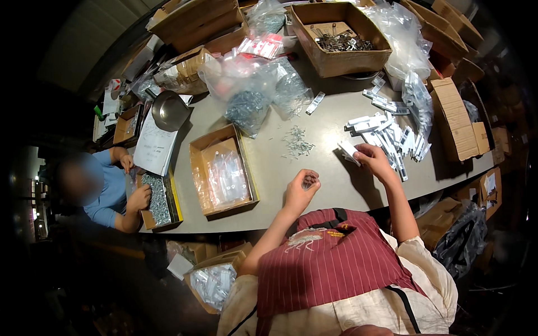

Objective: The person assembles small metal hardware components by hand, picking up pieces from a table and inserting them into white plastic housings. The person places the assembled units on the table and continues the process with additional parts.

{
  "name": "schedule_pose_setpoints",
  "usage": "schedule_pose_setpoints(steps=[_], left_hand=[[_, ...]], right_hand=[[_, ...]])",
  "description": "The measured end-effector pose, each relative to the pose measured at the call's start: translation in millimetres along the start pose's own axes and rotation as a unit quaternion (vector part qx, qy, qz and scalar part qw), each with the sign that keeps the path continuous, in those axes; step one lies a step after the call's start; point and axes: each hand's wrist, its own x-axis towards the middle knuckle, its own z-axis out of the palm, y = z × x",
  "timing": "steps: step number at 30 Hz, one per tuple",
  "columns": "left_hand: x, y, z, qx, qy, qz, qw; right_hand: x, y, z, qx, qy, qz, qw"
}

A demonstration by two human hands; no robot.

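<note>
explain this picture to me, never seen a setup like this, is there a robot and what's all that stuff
There's no robot, just a person's bare hands. A wide fisheye camera on their head looks down, so straight edges bend and the picture's left is the person's left.

The right hand holds a long white rectangular piece. The left hand is curled around small greyish bits, too small to identify.

On the smooth grey table lie a scatter of small silvery metal pins, a heap of long white pieces to the right, and an open brown cardboard box holding clear plastic bags. At the picture's left, a co-worker in a blue shirt works too.
</note>
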Motion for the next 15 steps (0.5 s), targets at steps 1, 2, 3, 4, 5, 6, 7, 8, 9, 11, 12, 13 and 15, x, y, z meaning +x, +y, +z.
schedule_pose_setpoints(steps=[1, 2, 3, 4, 5, 6, 7, 8, 9, 11, 12, 13, 15], left_hand=[[-1.6, -2.1, -0.5, -0.001, 0.011, 0.000, 1.000], [-3.6, -3.5, -0.4, -0.003, 0.021, 0.001, 1.000], [-3.7, -1.6, 1.9, -0.050, 0.011, -0.027, 0.998], [-1.5, 3.6, 5.3, -0.095, -0.003, -0.053, 0.994], [-0.2, 8.0, 7.0, -0.139, -0.012, -0.080, 0.987], [0.2, 13.1, 9.0, -0.168, -0.016, -0.080, 0.982], [0.6, 19.6, 11.4, -0.197, -0.023, -0.080, 0.977], [2.1, 23.5, 14.0, -0.225, -0.033, -0.079, 0.971], [3.3, 21.1, 15.1, -0.195, -0.035, -0.071, 0.978], [2.3, 7.9, 11.7, -0.132, -0.027, -0.053, 0.989], [1.3, 1.5, 10.6, -0.130, -0.021, -0.020, 0.991], [-1.7, 2.6, 9.0, -0.154, -0.036, -0.034, 0.987], [-8.0, 5.5, 6.5, -0.202, -0.066, -0.062, 0.975]], right_hand=[[-7.5, -7.5, 4.7, 0.059, -0.046, 0.005, 0.997], [-20.5, -28.0, 9.6, 0.117, -0.091, 0.011, 0.989], [-32.5, -39.1, 14.0, 0.175, -0.130, 0.018, 0.976], [-38.7, -33.4, 19.9, 0.188, -0.132, -0.002, 0.973], [-47.5, -41.4, 27.8, 0.201, -0.137, 0.006, 0.970], [-53.7, -44.9, 37.1, 0.214, -0.150, 0.007, 0.965], [-59.2, -47.3, 44.4, 0.226, -0.161, 0.007, 0.961], [-61.0, -42.8, 50.8, 0.225, -0.178, -0.005, 0.958], [-59.4, -25.7, 59.0, 0.204, -0.163, -0.030, 0.965], [-65.1, -32.4, 67.5, 0.206, -0.170, -0.033, 0.963], [-65.8, -33.5, 67.0, 0.220, -0.167, -0.033, 0.961], [-66.5, -33.7, 66.1, 0.233, -0.162, -0.032, 0.958], [-66.9, -34.0, 62.9, 0.242, -0.147, -0.027, 0.959]])
